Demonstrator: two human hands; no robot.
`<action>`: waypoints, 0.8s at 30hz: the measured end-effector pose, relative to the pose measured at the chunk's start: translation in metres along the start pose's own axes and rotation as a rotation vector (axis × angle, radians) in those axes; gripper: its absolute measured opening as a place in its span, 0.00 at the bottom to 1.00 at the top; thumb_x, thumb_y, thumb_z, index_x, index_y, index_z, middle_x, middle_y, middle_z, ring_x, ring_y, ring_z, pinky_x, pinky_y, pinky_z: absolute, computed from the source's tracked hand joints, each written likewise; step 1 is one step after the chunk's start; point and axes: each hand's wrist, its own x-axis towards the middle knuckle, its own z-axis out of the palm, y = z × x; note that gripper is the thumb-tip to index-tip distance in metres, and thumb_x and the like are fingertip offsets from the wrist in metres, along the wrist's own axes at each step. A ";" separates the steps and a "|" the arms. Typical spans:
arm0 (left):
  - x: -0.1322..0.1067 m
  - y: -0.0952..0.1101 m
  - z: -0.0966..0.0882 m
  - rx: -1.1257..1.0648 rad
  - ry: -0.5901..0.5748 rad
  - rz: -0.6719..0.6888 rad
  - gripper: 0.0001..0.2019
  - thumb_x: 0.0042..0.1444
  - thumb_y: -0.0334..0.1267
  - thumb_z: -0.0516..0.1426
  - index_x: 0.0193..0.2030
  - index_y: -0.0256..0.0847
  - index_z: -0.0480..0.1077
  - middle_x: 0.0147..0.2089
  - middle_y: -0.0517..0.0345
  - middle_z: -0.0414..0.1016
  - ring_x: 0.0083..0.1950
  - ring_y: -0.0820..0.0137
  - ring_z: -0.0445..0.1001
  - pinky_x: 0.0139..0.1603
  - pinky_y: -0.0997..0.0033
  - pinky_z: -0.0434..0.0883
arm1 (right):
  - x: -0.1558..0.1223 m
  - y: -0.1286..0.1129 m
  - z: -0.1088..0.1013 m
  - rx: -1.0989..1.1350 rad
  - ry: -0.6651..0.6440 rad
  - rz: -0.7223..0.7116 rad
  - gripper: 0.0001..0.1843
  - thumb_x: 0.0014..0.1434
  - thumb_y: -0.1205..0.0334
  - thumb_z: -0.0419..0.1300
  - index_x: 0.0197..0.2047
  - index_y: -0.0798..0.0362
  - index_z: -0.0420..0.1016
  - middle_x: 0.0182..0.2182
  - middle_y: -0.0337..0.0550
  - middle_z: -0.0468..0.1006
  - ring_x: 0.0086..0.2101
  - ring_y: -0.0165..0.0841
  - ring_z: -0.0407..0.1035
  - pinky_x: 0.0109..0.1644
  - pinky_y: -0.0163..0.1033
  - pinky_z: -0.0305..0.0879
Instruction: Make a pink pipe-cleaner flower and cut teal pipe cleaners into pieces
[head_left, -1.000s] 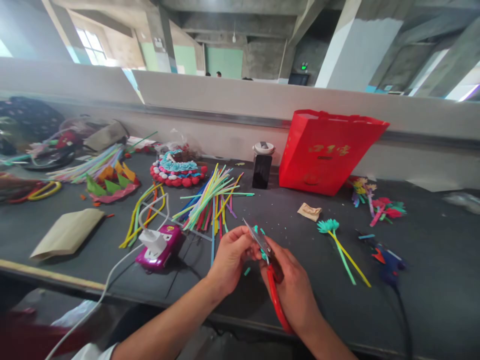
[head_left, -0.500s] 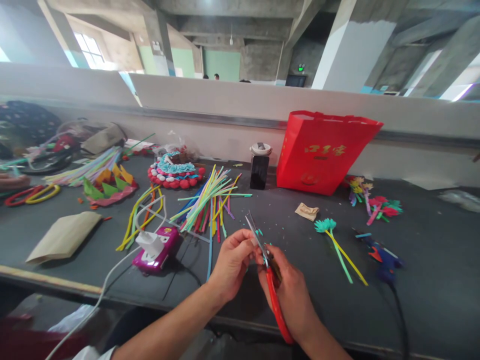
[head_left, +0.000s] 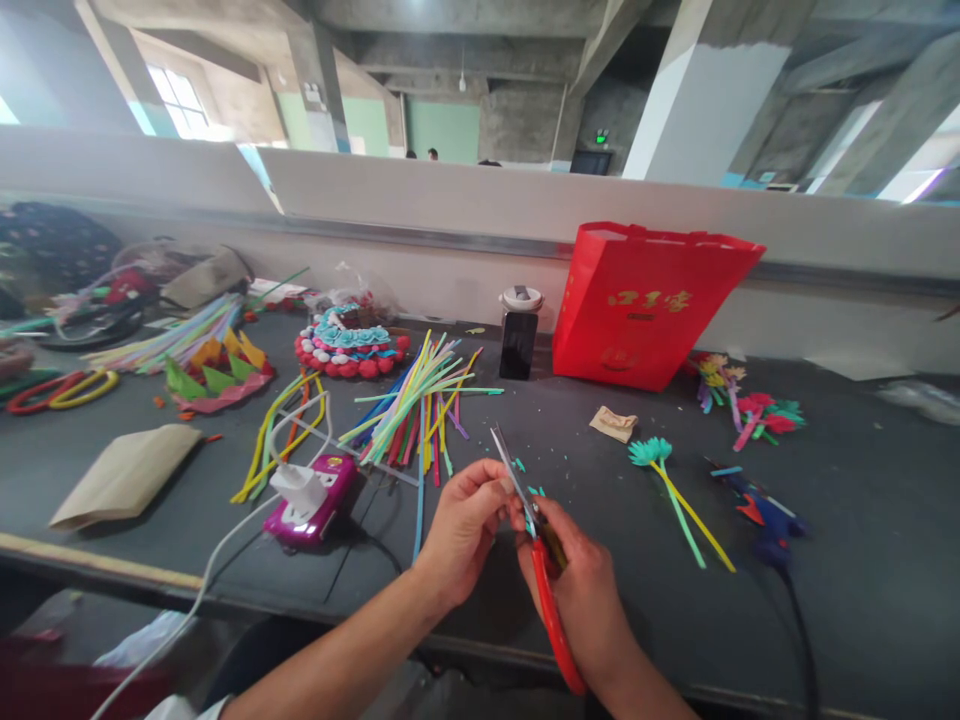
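Observation:
My right hand grips red-handled scissors, whose metal blades point up and away. My left hand is pinched beside the blades on a small teal piece that I can hardly see. Tiny teal scraps lie on the dark table just beyond the hands. Both hands hover over the table's near edge.
A fan of coloured pipe cleaners lies behind my left hand, with a purple power strip and white cable to the left. A teal flower on yellow stems, a blue glue gun, a red bag and a dark bottle stand around.
The scissor blades closed from slightly apart. Both hands and the view shifted a little; a few more teal scraps lie on the table by the blades.

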 end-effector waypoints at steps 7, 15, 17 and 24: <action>-0.002 -0.001 0.001 0.015 0.012 0.010 0.05 0.53 0.33 0.62 0.30 0.37 0.69 0.22 0.62 0.72 0.24 0.77 0.69 0.30 0.77 0.65 | -0.003 0.005 0.004 -0.032 0.014 -0.002 0.26 0.57 0.71 0.55 0.58 0.47 0.69 0.42 0.38 0.81 0.38 0.32 0.77 0.43 0.32 0.71; -0.004 -0.002 0.005 0.022 0.038 -0.004 0.07 0.51 0.35 0.64 0.29 0.38 0.69 0.21 0.62 0.72 0.23 0.77 0.68 0.29 0.78 0.65 | 0.000 0.002 0.003 -0.033 0.023 -0.023 0.28 0.55 0.72 0.54 0.58 0.48 0.69 0.46 0.40 0.81 0.42 0.34 0.77 0.44 0.33 0.73; -0.004 -0.002 0.005 0.020 0.036 -0.003 0.07 0.51 0.35 0.63 0.29 0.37 0.69 0.22 0.62 0.72 0.23 0.77 0.68 0.29 0.78 0.65 | 0.000 0.003 0.003 -0.003 0.030 -0.026 0.28 0.54 0.72 0.54 0.57 0.48 0.70 0.44 0.39 0.81 0.38 0.32 0.77 0.42 0.32 0.73; -0.005 -0.004 0.006 0.032 0.035 -0.009 0.07 0.50 0.35 0.64 0.30 0.37 0.70 0.21 0.62 0.71 0.23 0.77 0.68 0.29 0.78 0.64 | -0.003 0.005 0.007 0.030 0.058 0.006 0.21 0.55 0.70 0.54 0.52 0.50 0.73 0.34 0.36 0.81 0.30 0.29 0.75 0.35 0.28 0.71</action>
